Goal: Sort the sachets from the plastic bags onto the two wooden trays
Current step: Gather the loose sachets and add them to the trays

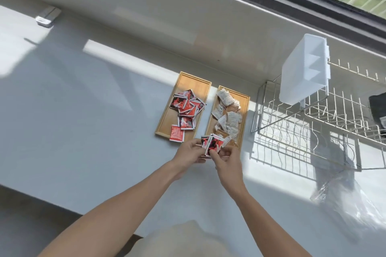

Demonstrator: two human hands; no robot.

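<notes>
Sunlit pale worktop (83, 110) by a window: both hands (208, 153) closed around a fanned stack of red sachets (211, 144) (near the trays' front ends), which could slip onto the right wooden tray (246, 106) of pale sachets (228, 110), not the left wooden tray (188, 81).
</notes>
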